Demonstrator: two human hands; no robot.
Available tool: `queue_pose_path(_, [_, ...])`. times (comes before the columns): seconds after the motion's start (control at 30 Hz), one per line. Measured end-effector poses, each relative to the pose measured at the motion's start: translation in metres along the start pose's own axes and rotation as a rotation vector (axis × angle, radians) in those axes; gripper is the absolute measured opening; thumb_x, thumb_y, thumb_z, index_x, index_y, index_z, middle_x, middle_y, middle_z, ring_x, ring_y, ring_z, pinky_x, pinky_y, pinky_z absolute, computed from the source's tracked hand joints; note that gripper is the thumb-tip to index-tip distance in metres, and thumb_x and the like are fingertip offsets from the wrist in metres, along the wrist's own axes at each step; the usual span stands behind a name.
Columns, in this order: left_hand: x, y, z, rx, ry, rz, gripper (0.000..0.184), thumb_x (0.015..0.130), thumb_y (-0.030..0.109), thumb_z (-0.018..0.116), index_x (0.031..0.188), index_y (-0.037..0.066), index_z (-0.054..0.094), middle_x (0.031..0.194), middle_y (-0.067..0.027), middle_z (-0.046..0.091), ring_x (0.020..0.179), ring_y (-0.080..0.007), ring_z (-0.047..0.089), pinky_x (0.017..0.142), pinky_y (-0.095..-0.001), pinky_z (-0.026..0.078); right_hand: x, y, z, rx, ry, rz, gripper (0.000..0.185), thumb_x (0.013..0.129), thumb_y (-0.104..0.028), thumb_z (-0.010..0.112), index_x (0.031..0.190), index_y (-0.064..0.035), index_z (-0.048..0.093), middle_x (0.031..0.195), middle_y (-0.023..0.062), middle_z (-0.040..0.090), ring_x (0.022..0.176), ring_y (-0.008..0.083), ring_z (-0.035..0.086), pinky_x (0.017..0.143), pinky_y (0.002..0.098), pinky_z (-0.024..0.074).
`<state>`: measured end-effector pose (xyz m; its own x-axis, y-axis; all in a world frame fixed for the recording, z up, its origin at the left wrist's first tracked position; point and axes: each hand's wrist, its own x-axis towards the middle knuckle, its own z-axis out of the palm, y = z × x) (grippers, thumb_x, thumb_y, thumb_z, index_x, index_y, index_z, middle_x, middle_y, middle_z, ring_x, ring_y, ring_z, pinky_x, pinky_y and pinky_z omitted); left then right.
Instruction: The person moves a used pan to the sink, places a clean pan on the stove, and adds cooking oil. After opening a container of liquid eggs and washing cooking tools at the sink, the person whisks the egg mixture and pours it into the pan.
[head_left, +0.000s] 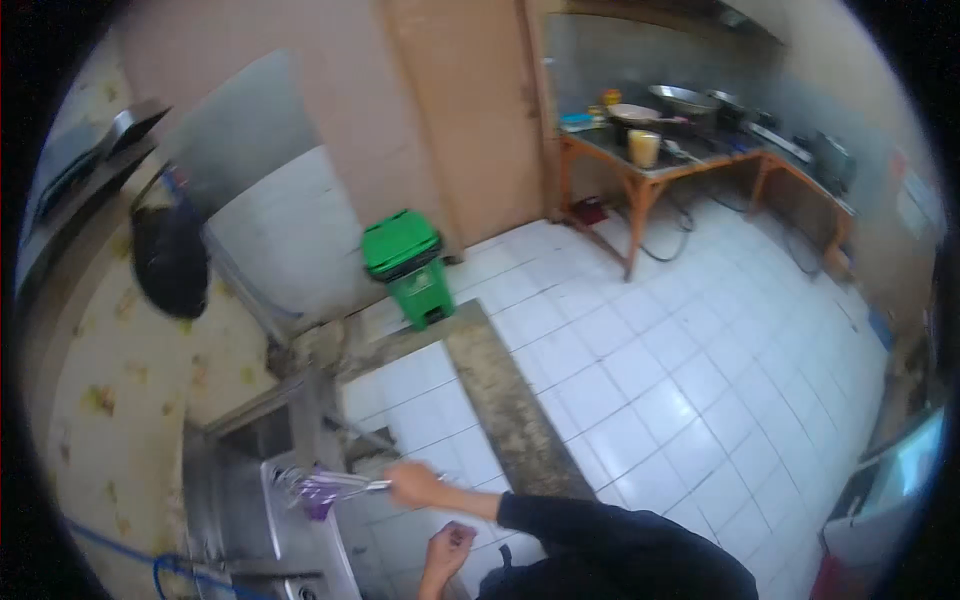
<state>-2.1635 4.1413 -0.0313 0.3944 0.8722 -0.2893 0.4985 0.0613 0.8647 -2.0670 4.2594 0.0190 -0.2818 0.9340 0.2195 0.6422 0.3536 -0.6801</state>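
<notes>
My right hand [412, 487], at the end of a dark sleeve, is closed round the handle of what looks like a metal whisk [350, 487]. Its wire end points left over the steel sink [215, 510], with something purple [320, 492] on or among the wires; blur hides the detail. Just below and to the right, my left hand [450, 548] is held with its fingers curled in. Whether anything is inside them cannot be made out. The two hands are apart.
A green bin [410, 265] stands by the wall ahead. At the far right, an orange-legged table [640, 190] carries pans and a yellowish container [644, 148]. A black wok [170, 255] hangs on the left wall. A blue hose [165, 562] runs by the sink.
</notes>
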Motion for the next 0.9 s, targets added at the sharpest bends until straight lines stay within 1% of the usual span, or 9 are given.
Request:
queue_pose_path(0.03, [0.027,0.047,0.026,-0.161,-0.174,0.086,0.008,0.080,0.007,0.058,0.086,0.004,0.062,0.078,-0.0055,0.065,0.071,-0.0098,0.059,0.068,-0.0253,0.048,-0.005,0.083,-0.013,-0.010,0.185,0.088,0.017,0.063,-0.012,0.056,0.077,-0.0050,0.061,0.074,0.0171,0.061,0.072,0.0361,0.060,0.061,0.0470,0.0469])
queue_pose_path(0.13, [0.071,0.203,0.112,-0.172,-0.536,0.269,0.017,0.087,0.015,0.057,0.098,0.003,0.060,0.090,-0.0038,0.062,0.081,-0.0103,0.058,0.074,-0.0265,0.047,-0.063,0.278,-0.114,-0.292,0.079,0.532,0.020,0.070,-0.017,0.054,0.085,-0.0095,0.063,0.084,0.0146,0.062,0.081,0.0335,0.059,0.067,0.0447,0.0469])
queue_pose_path(0.2, [0.097,0.281,0.176,-0.132,-0.595,0.647,0.023,0.087,0.019,0.057,0.103,0.002,0.055,0.098,-0.0085,0.057,0.084,-0.0134,0.057,0.073,-0.0266,0.047,-0.112,0.408,-0.161,-0.570,0.267,0.741,0.022,0.069,-0.016,0.054,0.088,-0.0125,0.065,0.084,0.0107,0.062,0.083,0.0289,0.060,0.068,0.0413,0.0467])
queue_pose_path(0.27, [0.127,0.329,0.228,-0.168,-0.529,0.566,0.016,0.087,0.016,0.056,0.089,0.000,0.053,0.084,-0.0087,0.053,0.077,-0.0189,0.054,0.071,-0.0309,0.045,-0.167,0.452,-0.258,-0.646,0.259,0.975,0.021,0.069,-0.016,0.055,0.086,-0.0105,0.065,0.085,0.0091,0.064,0.081,0.0256,0.063,0.063,0.0417,0.0475])
queue_pose_path(0.37, [0.190,0.381,0.282,-0.149,-0.563,0.919,0.017,0.089,0.014,0.051,0.088,-0.002,0.052,0.082,-0.0114,0.051,0.078,-0.0212,0.053,0.071,-0.0312,0.042,-0.234,0.540,-0.386,-1.009,0.400,1.142,0.012,0.074,-0.019,0.056,0.075,-0.0168,0.068,0.078,0.0032,0.066,0.073,0.0223,0.065,0.059,0.0374,0.0482])
queue_pose_path(0.57, [0.286,0.513,0.332,-0.633,-1.087,0.306,0.028,0.097,0.025,0.033,0.092,0.002,0.047,0.076,0.0024,0.036,0.070,-0.0070,0.032,0.066,-0.0203,0.030,-0.274,0.576,-0.709,-0.907,0.668,1.695,0.021,0.077,-0.021,0.059,0.094,-0.0130,0.066,0.093,0.0076,0.066,0.090,0.0248,0.063,0.074,0.0356,0.0511])
queue_pose_path(0.67, [0.368,0.574,0.350,-0.715,-1.350,0.385,0.031,0.098,0.029,0.031,0.090,0.003,0.045,0.076,0.0026,0.035,0.070,-0.0069,0.032,0.067,-0.0211,0.030,-0.320,0.592,-0.869,-0.627,0.880,1.537,0.020,0.074,-0.023,0.061,0.080,-0.0036,0.065,0.063,0.0094,0.062,0.059,0.0223,0.062,0.057,0.0378,0.0484])
queue_pose_path(0.73, [0.401,0.603,0.361,-0.690,-1.447,0.357,0.029,0.098,0.029,0.032,0.084,0.005,0.041,0.074,0.0015,0.031,0.071,-0.0090,0.033,0.069,-0.0228,0.030,-0.319,0.603,-0.948,-0.333,1.411,1.353,0.021,0.074,-0.019,0.060,0.066,0.0000,0.057,0.054,0.0102,0.055,0.041,0.0207,0.051,0.038,0.0323,0.0387])
queue_pose_path(0.9, [0.518,0.671,0.459,-0.727,-1.164,1.013,0.018,0.090,0.022,0.052,0.094,0.006,0.045,0.092,-0.0083,0.043,0.090,-0.0180,0.045,0.082,-0.0323,0.036,-0.273,0.606,-1.064,0.582,1.617,0.729,0.011,0.078,-0.015,0.054,0.073,-0.0068,0.049,0.051,0.0058,0.043,0.044,0.0193,0.044,0.044,0.0319,0.0398])
